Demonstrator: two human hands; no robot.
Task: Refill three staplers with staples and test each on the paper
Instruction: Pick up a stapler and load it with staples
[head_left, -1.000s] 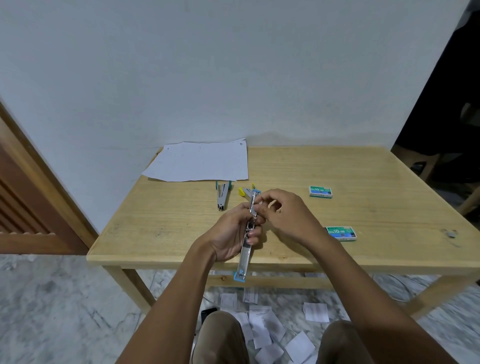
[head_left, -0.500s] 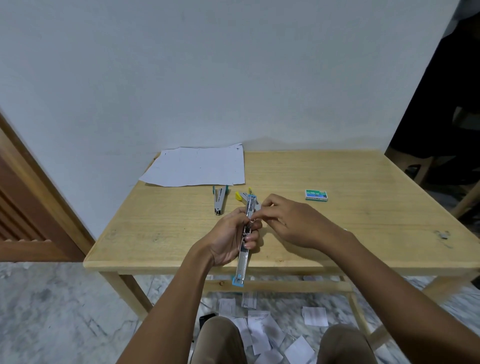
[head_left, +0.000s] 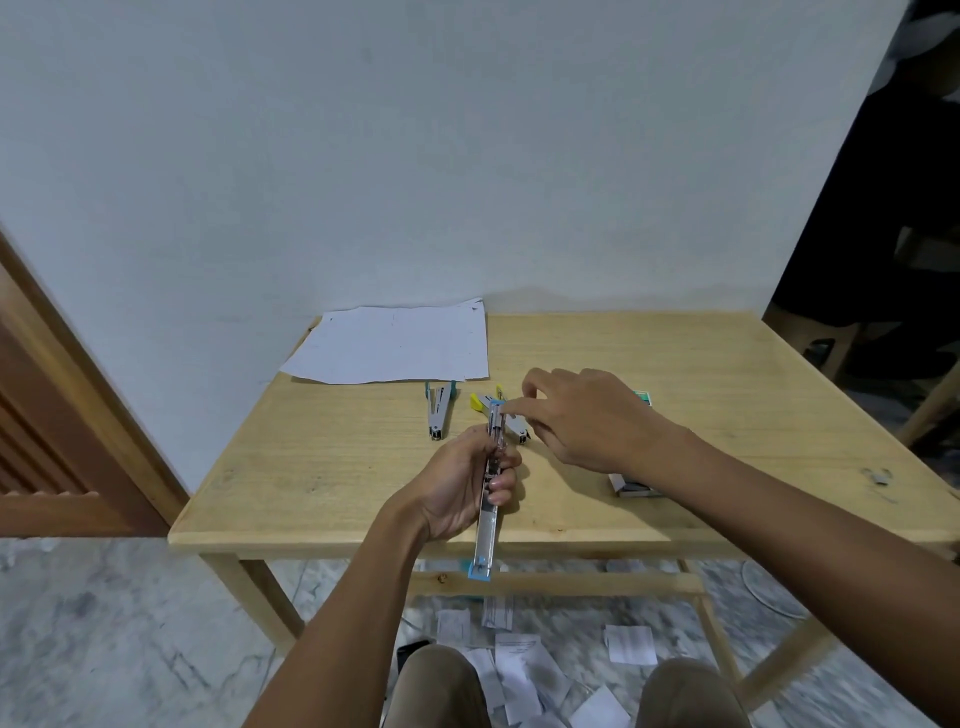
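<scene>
Your left hand grips the blue stapler, opened out flat, its tail past the near edge of the table. Your right hand is at the far tip, fingers loosely bent; pinching or just touching, cannot tell. The yellow stapler and teal stapler lie just beyond, near the paper.
</scene>
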